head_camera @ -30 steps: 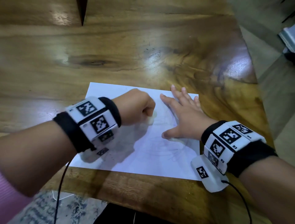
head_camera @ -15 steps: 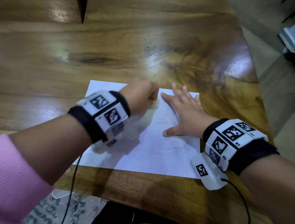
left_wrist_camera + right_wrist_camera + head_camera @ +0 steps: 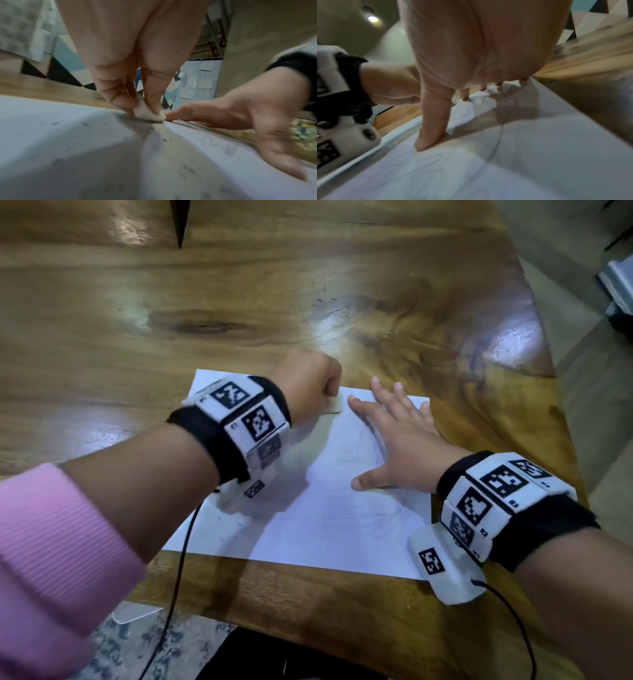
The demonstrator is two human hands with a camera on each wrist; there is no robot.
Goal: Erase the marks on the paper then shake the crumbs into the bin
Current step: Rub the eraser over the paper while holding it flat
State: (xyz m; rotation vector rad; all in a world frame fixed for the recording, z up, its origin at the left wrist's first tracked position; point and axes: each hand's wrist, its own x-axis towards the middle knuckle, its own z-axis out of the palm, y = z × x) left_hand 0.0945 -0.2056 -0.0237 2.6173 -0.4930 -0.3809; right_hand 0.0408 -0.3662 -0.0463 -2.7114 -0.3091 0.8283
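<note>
A white sheet of paper (image 3: 329, 529) lies flat on the wooden table, with faint pencil marks (image 3: 373, 508) near its middle and right. My left hand (image 3: 308, 385) is fisted round a white eraser (image 3: 330, 405) and presses it on the paper's far edge. The left wrist view shows thumb and fingers pinching the eraser (image 3: 148, 113) against the paper (image 3: 68, 148), with dark crumbs scattered on it. My right hand (image 3: 397, 440) lies flat on the paper's right half, fingers spread and straight. In the right wrist view the thumb (image 3: 433, 121) presses the paper (image 3: 522, 155).
The wooden table (image 3: 239, 302) stretches far beyond the paper, and its right edge (image 3: 561, 405) drops to the floor. A patterned rug (image 3: 130, 645) and a dark object (image 3: 274, 659) show below the near edge. No bin is in view.
My left hand has slid the eraser away from me, from the paper's middle up to its far edge. The right hand has stayed flat in place.
</note>
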